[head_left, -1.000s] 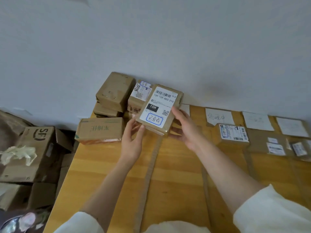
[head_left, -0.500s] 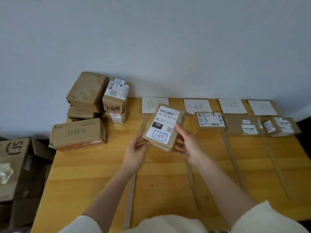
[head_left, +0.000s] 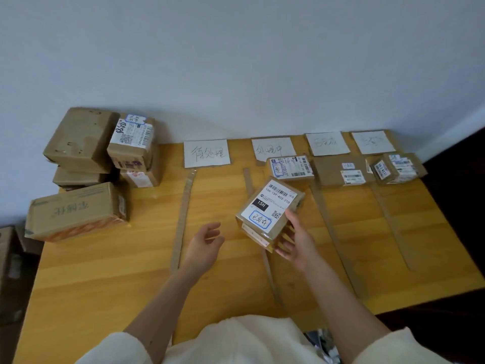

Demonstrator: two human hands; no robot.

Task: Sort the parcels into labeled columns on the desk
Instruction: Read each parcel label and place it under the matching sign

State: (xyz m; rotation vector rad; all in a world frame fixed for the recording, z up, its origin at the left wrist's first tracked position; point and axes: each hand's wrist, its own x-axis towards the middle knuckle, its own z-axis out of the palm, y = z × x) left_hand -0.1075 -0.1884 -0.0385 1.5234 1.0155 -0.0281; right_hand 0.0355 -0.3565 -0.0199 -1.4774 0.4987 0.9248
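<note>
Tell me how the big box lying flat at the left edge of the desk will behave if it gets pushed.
The big box looks stiff: corrugated cardboard with square, uncrushed edges. Lying on its broad side, it should slide rather than tip. It overhangs the desk edge, so a leftward push may drop it. Weight cannot be judged.

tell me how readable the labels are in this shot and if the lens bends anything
Head view: the held parcel label is sharp enough to read 15H; the two far-right column cards look faint and blurry; wide-angle distortion curves the desk edges; lighting is soft, with no glare.
</note>
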